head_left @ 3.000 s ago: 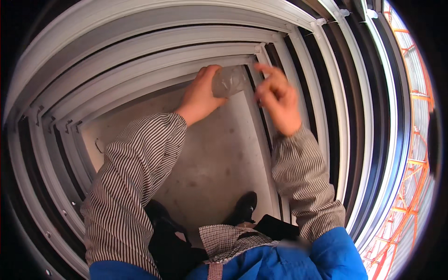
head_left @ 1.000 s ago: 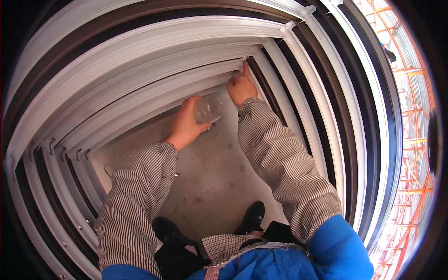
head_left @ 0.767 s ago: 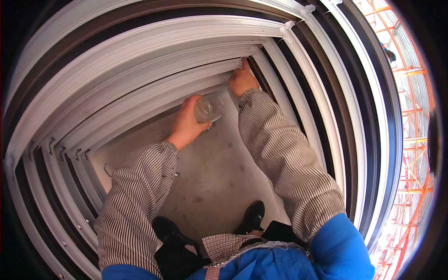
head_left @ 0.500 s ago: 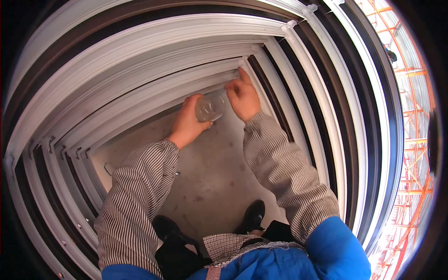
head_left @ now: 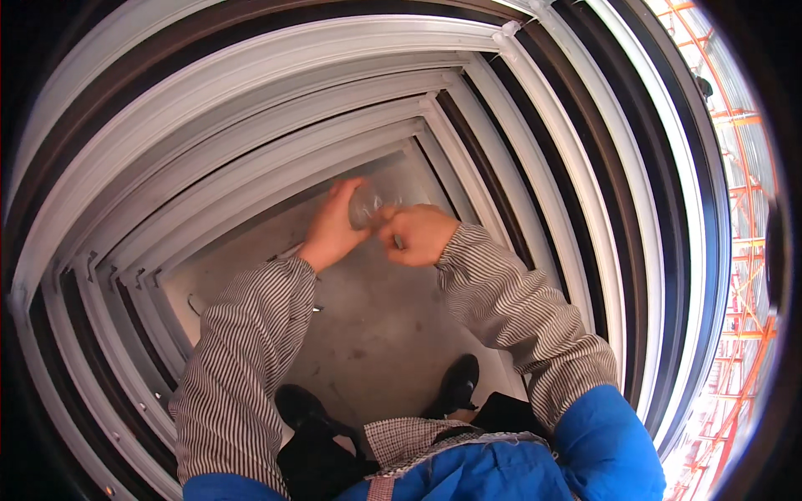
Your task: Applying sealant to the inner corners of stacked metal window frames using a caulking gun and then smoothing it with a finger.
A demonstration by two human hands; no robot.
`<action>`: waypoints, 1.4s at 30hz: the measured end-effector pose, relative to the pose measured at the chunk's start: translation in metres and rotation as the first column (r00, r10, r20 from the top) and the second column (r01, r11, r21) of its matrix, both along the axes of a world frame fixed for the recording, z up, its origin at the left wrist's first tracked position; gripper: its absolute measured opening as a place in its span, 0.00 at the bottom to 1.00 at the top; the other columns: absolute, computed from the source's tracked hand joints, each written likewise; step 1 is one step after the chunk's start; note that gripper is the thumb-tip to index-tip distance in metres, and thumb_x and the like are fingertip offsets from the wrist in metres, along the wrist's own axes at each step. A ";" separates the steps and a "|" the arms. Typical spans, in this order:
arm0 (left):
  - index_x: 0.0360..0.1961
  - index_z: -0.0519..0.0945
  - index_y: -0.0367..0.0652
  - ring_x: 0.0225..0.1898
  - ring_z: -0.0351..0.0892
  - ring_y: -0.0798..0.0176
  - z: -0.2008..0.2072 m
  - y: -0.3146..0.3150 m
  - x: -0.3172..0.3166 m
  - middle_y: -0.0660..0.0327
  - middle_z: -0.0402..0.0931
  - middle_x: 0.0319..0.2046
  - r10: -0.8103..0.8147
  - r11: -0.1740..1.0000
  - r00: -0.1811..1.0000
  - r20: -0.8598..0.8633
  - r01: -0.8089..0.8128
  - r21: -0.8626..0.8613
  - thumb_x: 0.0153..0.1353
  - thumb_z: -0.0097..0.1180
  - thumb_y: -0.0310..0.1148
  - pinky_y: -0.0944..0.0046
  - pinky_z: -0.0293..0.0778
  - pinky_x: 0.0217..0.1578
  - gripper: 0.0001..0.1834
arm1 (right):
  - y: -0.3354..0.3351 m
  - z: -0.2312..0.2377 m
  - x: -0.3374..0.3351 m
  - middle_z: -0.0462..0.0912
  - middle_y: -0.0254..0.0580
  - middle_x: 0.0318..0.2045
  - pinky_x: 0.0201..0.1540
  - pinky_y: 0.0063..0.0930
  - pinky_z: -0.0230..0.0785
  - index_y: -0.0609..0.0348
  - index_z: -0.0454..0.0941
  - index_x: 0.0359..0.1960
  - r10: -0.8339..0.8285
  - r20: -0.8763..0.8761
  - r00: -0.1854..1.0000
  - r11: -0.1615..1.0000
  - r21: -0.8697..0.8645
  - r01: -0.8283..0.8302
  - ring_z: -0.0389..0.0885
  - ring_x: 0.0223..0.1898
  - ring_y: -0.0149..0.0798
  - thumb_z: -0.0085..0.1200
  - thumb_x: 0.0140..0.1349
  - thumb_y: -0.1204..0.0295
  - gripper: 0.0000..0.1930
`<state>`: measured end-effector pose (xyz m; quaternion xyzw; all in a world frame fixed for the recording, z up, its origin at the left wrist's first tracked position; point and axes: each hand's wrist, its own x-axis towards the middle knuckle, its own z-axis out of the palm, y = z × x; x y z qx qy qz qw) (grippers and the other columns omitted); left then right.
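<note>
My left hand (head_left: pixel 332 227) is wrapped round a clear, see-through cup-like container (head_left: pixel 364 205), held above the floor inside the stacked frames. What lies in the container is too blurred to make out. My right hand (head_left: pixel 423 235) is at the container's right side, fingers curled in toward it. Its thumb and forefinger are bent together, and anything between the fingertips is hidden or too small to name. Both forearms wear striped sleeve covers.
Nested white frames (head_left: pixel 276 79) with dark strips surround me on the left, far and right sides. Their corner (head_left: pixel 508 37) carries whitish wrapping. Beneath is a grey, stained floor (head_left: pixel 368 334) with my black shoes (head_left: pixel 458 380). Orange metal framework (head_left: pixel 739 334) shows at far right.
My right hand has come back from the frame corner, moving down and left to the container. Its raised forefinger is now curled. The left hand keeps holding the container in nearly the same place.
</note>
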<state>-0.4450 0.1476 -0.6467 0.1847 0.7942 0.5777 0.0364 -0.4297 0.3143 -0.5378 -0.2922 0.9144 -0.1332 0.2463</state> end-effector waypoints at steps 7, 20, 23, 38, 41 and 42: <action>0.56 0.64 0.42 0.56 0.68 0.48 -0.025 -0.005 0.009 0.49 0.67 0.53 0.039 0.997 0.996 0.077 -0.043 0.056 0.38 0.70 0.27 0.57 0.66 0.55 0.41 | 0.033 -0.037 -0.009 0.70 0.49 0.53 0.40 0.36 0.72 0.59 0.77 0.25 -0.433 0.243 0.868 0.725 -0.479 0.496 0.81 0.35 0.45 0.57 0.50 0.70 0.06; 0.57 0.62 0.42 0.58 0.66 0.50 -0.039 -0.014 0.009 0.50 0.67 0.53 0.104 0.995 0.987 0.121 -0.103 -0.014 0.37 0.72 0.28 0.58 0.62 0.59 0.44 | 0.042 -0.114 -0.086 0.47 0.50 0.69 0.55 0.38 0.68 0.59 0.80 0.36 -0.714 -0.287 0.639 0.690 -0.133 0.711 0.73 0.54 0.51 0.47 0.58 0.65 0.13; 0.58 0.62 0.42 0.58 0.66 0.50 -0.036 -0.015 0.008 0.50 0.67 0.54 0.096 0.995 0.987 0.125 -0.098 0.009 0.38 0.72 0.29 0.58 0.63 0.58 0.44 | 0.044 -0.117 -0.088 0.48 0.52 0.69 0.57 0.38 0.66 0.59 0.80 0.37 -0.724 -0.335 0.603 0.676 -0.171 0.717 0.73 0.55 0.51 0.48 0.58 0.64 0.14; 0.58 0.62 0.42 0.58 0.66 0.51 -0.031 -0.012 0.007 0.50 0.67 0.53 0.110 0.994 0.986 0.123 -0.112 0.002 0.38 0.72 0.28 0.58 0.63 0.58 0.44 | 0.039 -0.115 -0.105 0.53 0.63 0.65 0.59 0.39 0.63 0.60 0.80 0.36 -0.570 -0.398 0.719 0.792 -0.031 0.610 0.68 0.59 0.53 0.46 0.58 0.64 0.14; 0.58 0.62 0.42 0.58 0.66 0.50 -0.032 -0.012 0.007 0.50 0.67 0.54 0.082 0.994 0.990 0.115 -0.089 0.055 0.39 0.71 0.28 0.58 0.63 0.58 0.43 | 0.043 -0.117 -0.110 0.56 0.63 0.64 0.61 0.38 0.61 0.59 0.81 0.35 -0.308 -0.505 0.806 0.856 0.222 0.466 0.64 0.61 0.56 0.47 0.58 0.64 0.14; 0.58 0.62 0.43 0.58 0.65 0.49 -0.032 -0.012 0.007 0.50 0.66 0.54 0.071 0.996 0.990 0.123 -0.076 0.035 0.39 0.70 0.29 0.57 0.64 0.58 0.42 | 0.046 -0.119 -0.111 0.58 0.64 0.63 0.62 0.38 0.60 0.59 0.81 0.35 -0.561 -0.392 0.730 0.802 -0.039 0.595 0.61 0.62 0.58 0.47 0.58 0.64 0.13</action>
